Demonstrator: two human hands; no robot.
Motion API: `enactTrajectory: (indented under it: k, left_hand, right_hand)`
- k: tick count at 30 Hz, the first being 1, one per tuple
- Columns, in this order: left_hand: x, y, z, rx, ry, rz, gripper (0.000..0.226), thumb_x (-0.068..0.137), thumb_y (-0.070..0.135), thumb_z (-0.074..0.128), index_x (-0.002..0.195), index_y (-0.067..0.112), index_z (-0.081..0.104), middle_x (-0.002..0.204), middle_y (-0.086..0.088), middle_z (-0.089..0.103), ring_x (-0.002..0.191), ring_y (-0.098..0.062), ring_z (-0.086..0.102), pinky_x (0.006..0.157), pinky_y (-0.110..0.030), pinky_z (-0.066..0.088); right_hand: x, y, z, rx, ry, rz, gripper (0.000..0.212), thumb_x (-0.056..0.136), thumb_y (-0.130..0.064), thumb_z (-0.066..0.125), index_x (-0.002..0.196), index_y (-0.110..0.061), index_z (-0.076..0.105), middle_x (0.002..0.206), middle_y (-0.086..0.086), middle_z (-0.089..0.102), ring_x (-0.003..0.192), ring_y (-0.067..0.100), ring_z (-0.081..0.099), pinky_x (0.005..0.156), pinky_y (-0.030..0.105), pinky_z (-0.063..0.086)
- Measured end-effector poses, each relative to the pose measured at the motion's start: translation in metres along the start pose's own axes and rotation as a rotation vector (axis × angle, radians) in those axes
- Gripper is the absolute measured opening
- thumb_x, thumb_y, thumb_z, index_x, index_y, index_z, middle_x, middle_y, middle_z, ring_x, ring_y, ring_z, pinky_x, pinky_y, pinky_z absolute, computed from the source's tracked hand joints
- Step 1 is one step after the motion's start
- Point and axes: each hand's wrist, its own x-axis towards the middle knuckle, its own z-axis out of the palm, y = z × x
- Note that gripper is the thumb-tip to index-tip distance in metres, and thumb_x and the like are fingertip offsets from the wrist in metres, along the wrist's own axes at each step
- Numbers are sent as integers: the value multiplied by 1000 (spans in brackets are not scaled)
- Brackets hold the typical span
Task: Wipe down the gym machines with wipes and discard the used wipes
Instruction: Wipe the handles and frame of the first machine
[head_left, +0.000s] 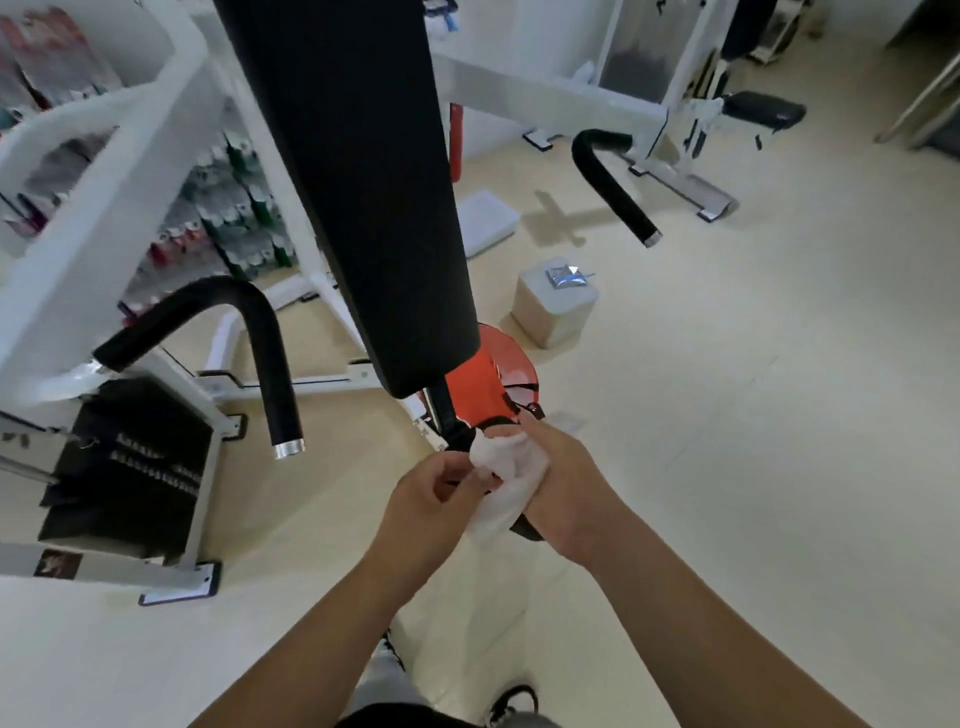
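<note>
While my left hand (431, 493) pinches the wipe (511, 475) by its edge, my right hand (569, 491) curls round its bulk, probably refolding a fresh face for the black pad (363, 182) just beyond.

Curled left hand (427, 493) beside curled right hand (567, 491)

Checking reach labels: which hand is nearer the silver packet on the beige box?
Right. The right hand grips the white wipe almost straight below the silver packet in view; the left hand pinches the wipe further to the left.
</note>
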Motion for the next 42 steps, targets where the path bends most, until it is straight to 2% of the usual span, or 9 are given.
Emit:
enactTrajectory:
  k: [3, 6, 9, 17, 21, 25, 29, 33, 42]
  left_hand:
    - [7, 7, 46, -146, -91, -89, 17, 92, 37, 75, 107, 31, 73, 95, 15, 76, 80, 3, 70, 62, -10, 49]
    - [20, 15, 87, -272, -218, -165, 26, 90, 38, 76, 113, 26, 73, 102, 6, 79, 88, -6, 74, 67, -17, 53]
    - [37, 18, 116, -310, -254, -252, 22, 92, 34, 75, 109, 21, 76, 102, 2, 80, 95, -12, 76, 74, -27, 55]
    - [126, -29, 176, -189, -230, -330, 28, 102, 40, 59, 109, 19, 75, 101, -1, 79, 98, -21, 75, 93, -43, 59]
    - [163, -68, 222, -187, -339, -316, 24, 106, 33, 54, 111, 21, 74, 101, 3, 80, 97, -14, 76, 81, -29, 59]
    - [187, -134, 275, -128, -330, -362, 25, 105, 35, 55, 112, 19, 73, 99, 1, 80, 94, -16, 76, 79, -32, 58]
    - [205, -231, 338, 29, -338, -358, 14, 104, 24, 57, 110, 23, 69, 93, -1, 77, 81, -15, 73, 67, -29, 59]
    - [212, -336, 405, 179, -419, -388, 17, 102, 21, 55, 118, 23, 60, 95, -6, 72, 72, -13, 66, 61, -24, 57]
    - [284, -547, 458, 467, -370, -400, 31, 94, 28, 44, 123, 26, 55, 100, 1, 66, 93, -23, 71, 84, -39, 59]
  right_hand:
    - [-12, -5, -45, 101, -68, -28, 51, 105, -44, 48, 128, -4, 69, 113, 21, 72, 98, 30, 70, 77, 38, 59]
    - [-13, -4, -80, 154, -112, -32, 54, 104, -42, 45, 133, -2, 68, 130, 27, 65, 116, 39, 62, 107, 57, 45]
    - [-6, 4, -113, 185, -103, -8, 54, 107, -39, 43, 146, -4, 56, 146, 23, 58, 138, 41, 53, 120, 58, 33]
    - [43, 9, -207, 188, 36, 49, 54, 108, -45, 41, 145, -10, 59, 145, 18, 60, 138, 37, 54, 123, 60, 29]
    - [90, 36, -252, 76, 63, 44, 50, 107, -45, 48, 137, -10, 66, 141, 20, 63, 133, 40, 58, 119, 59, 36]
    - [142, 98, -314, 25, 116, 27, 54, 109, -43, 48, 137, 1, 61, 132, 25, 65, 122, 44, 63, 108, 55, 47]
    - [202, 187, -396, 109, 489, 65, 79, 84, -59, 75, 134, 1, 62, 130, 23, 68, 118, 42, 66, 105, 58, 52]
    - [261, 267, -472, 98, 755, 143, 29, 107, -29, 49, 110, -5, 65, 117, 18, 67, 107, 41, 64, 100, 48, 52]
    - [412, 364, -527, -71, 617, 106, 35, 104, -30, 46, 112, -5, 69, 115, 17, 72, 105, 39, 69, 101, 52, 55]
